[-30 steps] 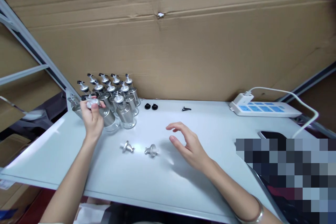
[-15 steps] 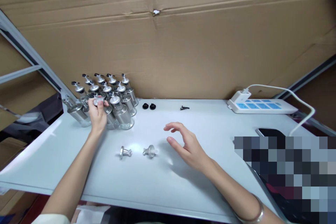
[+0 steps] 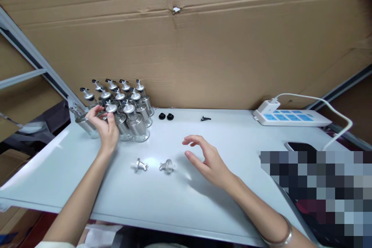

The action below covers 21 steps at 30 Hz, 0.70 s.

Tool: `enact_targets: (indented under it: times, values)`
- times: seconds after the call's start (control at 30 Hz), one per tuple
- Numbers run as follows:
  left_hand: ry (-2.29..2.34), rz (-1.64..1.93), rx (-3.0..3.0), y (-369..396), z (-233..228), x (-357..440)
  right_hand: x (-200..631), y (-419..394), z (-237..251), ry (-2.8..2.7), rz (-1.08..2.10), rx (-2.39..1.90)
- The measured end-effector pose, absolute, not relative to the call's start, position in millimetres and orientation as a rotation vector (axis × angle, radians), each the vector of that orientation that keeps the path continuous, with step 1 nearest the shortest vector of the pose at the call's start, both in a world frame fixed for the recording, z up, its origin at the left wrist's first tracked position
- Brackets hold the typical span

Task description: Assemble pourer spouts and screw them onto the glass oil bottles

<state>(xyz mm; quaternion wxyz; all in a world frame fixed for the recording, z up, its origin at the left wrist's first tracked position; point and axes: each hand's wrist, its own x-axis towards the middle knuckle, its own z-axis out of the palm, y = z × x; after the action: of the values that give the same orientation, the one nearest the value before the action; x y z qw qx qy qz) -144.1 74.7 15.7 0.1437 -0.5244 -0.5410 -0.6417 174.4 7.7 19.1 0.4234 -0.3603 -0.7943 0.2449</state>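
Head view gives me the left hand at the cluster of small glass bottles with silver pump tops, at the desk's far left; its fingers curl loosely round the front bottle, touching it, though I cannot tell if they grip; the bottles look clear, contents not readable; the right hand hovers released, fingers spread, near two loose silver caps; two black plugs lie beyond; a power strip sits far right; the lower right corner is pixelated.
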Motion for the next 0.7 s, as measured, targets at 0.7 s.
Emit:
enact_targets:
  times: [0.7]
  values:
    - [-1.809,-0.459,-2.867,-18,-2,-100,178,11,20,-1.970,0.572,-0.907]
